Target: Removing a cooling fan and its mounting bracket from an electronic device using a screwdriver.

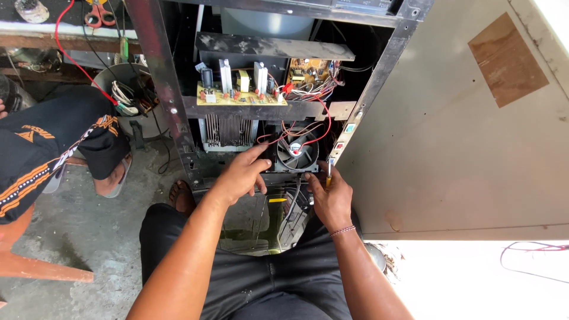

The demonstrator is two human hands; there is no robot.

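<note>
Down at the open back of the appliance cabinet (pixel 379 77), both hands are working around the small black cooling fan (pixel 298 152). The left hand (pixel 240 176) is reaching in with fingers loosely spread, its fingertips touching the fan's left edge and the red and white wires (pixel 311 127) crossing in front of it; it is gripping nothing firmly that I can make out. The right hand (pixel 332 198) is closing around a slim screwdriver (pixel 328 173) with a yellow handle, its shaft pointing up toward the fan's lower right corner. Judging from this, the fan's mounting is being worked on, one hand steadying while the other is driving the tool. The next move is likely calling for the tip to be seated squarely on a fastener, which is too small to see, and for the loose wires to be kept clear of it. Above the fan, a finned heatsink (pixel 228 130) and two circuit boards (pixel 240 89) are sitting on a shelf. Off to the left, another person's knee (pixel 53 142) is showing beside a bucket of cables (pixel 127 95)
</note>
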